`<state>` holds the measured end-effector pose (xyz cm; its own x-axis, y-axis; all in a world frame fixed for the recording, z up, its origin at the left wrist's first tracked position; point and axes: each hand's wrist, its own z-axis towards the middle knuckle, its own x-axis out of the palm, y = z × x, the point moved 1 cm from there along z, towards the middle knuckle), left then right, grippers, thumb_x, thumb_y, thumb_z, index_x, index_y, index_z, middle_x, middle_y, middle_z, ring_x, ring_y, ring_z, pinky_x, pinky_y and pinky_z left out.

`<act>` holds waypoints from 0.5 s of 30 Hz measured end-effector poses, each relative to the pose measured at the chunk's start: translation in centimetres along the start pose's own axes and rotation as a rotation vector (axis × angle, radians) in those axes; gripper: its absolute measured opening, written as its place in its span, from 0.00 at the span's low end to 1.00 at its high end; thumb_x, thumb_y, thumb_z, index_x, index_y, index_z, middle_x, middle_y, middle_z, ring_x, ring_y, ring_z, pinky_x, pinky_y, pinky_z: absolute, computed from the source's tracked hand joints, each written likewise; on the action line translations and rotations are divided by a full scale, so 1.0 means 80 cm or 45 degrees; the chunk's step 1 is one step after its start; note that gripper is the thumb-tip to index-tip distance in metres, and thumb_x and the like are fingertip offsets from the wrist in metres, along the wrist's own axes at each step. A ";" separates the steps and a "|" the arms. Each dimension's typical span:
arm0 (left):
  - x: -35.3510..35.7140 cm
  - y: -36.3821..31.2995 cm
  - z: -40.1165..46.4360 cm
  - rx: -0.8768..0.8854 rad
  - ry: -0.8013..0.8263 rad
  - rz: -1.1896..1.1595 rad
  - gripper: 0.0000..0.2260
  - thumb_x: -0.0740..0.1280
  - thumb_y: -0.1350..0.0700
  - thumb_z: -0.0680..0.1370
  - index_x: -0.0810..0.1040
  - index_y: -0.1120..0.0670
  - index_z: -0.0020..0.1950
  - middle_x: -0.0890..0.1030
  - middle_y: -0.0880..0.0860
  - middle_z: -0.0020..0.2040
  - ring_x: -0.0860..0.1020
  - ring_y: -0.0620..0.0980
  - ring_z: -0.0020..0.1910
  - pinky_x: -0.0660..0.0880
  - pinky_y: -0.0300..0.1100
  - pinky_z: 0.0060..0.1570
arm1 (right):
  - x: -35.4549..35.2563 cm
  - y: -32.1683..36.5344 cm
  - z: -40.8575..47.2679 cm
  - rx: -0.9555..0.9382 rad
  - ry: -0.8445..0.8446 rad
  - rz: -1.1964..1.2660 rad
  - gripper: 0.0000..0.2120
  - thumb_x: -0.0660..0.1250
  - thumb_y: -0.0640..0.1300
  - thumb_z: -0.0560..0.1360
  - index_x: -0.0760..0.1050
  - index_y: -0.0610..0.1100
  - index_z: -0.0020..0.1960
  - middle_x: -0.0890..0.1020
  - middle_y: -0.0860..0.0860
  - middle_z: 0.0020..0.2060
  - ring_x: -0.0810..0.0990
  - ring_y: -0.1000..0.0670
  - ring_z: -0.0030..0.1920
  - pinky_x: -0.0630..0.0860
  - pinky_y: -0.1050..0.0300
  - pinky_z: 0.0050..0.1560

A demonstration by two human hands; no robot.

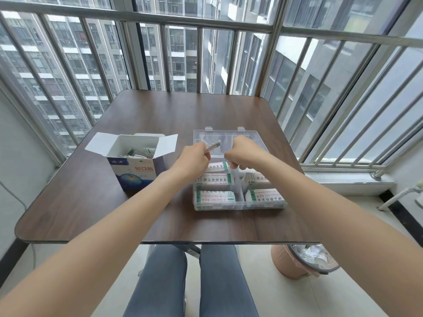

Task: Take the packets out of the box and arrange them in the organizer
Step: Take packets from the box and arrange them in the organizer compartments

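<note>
1. A dark wood table stands before a barred balcony window; a pink bin sits at lower right of the frame.
2. Your left hand pinches a thin stack of packets above the clear organizer at centre frame.
3. Your right hand curls over the organizer's upper compartments; you cannot tell whether it holds anything.
4. Packets fill 4 near compartments.
5. The open box, left of centre, holds more packets.
</note>
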<state>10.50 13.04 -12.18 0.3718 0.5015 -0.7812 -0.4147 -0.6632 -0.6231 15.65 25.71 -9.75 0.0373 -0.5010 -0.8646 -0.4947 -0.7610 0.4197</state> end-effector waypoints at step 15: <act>-0.002 0.003 -0.006 0.006 -0.026 0.031 0.12 0.53 0.65 0.77 0.76 0.58 0.49 0.78 0.60 0.52 0.73 0.57 0.48 0.67 0.43 0.43 | -0.002 0.002 -0.016 0.085 0.129 0.211 0.05 0.59 0.38 0.77 0.68 0.39 0.42 0.76 0.46 0.27 0.65 0.56 0.14 0.58 0.67 0.20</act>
<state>10.73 12.59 -12.20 0.3446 0.4964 -0.7968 -0.4273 -0.6728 -0.6039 16.65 25.13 -9.22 0.0361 -0.6583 -0.7519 -0.5578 -0.6376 0.5314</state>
